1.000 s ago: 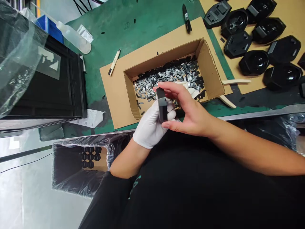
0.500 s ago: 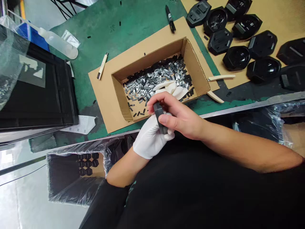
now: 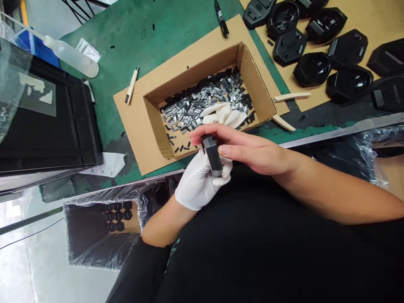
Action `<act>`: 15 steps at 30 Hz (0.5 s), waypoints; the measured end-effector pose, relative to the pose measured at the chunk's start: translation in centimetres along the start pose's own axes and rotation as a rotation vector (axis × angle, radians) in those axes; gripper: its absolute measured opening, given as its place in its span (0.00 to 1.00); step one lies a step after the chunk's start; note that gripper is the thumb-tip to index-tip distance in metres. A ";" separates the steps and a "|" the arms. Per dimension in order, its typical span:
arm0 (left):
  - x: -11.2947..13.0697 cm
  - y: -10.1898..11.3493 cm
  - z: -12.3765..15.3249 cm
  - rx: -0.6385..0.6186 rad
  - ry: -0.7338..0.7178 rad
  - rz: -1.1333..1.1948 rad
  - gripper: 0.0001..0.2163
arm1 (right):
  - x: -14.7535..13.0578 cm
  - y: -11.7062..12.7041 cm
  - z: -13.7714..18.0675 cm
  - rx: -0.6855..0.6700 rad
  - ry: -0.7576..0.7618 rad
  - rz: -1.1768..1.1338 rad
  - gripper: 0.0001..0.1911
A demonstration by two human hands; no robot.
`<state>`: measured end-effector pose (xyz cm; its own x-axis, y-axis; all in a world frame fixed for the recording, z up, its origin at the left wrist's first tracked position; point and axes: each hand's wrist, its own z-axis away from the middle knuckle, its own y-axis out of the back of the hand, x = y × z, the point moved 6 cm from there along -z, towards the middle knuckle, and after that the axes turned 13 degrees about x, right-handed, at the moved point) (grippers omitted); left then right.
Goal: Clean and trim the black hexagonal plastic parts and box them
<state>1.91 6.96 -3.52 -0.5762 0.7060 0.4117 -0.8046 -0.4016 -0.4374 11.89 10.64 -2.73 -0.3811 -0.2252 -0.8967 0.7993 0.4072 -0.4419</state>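
Note:
My left hand point(image 3: 197, 181), in a white glove, is closed round a small black plastic part point(image 3: 212, 155) held upright in front of my body. My bare right hand point(image 3: 249, 149) pinches the top of the same part with thumb and forefinger. Both hands hover just before the near edge of an open cardboard box point(image 3: 255, 82) filled with several small grey metal clips point(image 3: 202, 103). A spare white glove point(image 3: 225, 114) lies on the clips.
Several black hexagonal housings point(image 3: 331, 54) lie on cardboard at the right. A black marker point(image 3: 221, 19), a white pen point(image 3: 131, 85), a squeeze bottle point(image 3: 71, 54), cream-handled pliers point(image 3: 288, 97) and a black tray point(image 3: 47, 122) sit about the green mat. A plastic-lined bin point(image 3: 104, 223) stands below left.
Both hands, with the black part, have dropped nearer my body, off the box. My right fingers have shifted from the part's sides to its top end.

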 end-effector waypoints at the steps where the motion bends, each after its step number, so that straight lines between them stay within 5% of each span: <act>1: 0.0 0.0 0.0 -0.005 -0.006 0.000 0.13 | -0.1 0.1 0.0 0.005 0.007 0.003 0.23; 6: 0.0 0.1 0.0 -0.019 -0.031 -0.015 0.12 | 0.5 0.2 0.1 0.018 0.044 0.028 0.27; 12: -0.2 0.5 -0.6 -0.040 -0.140 0.007 0.07 | -0.6 0.4 1.0 0.121 0.494 0.293 0.39; 15: -0.5 0.4 -0.8 -0.085 -0.145 -0.081 0.06 | -0.7 0.4 1.4 0.111 0.590 0.405 0.43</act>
<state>2.00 6.91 -4.51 -0.5293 0.6404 0.5566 -0.8380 -0.2916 -0.4613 13.09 9.72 -2.22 -0.2076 0.4523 -0.8674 0.9614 0.2581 -0.0955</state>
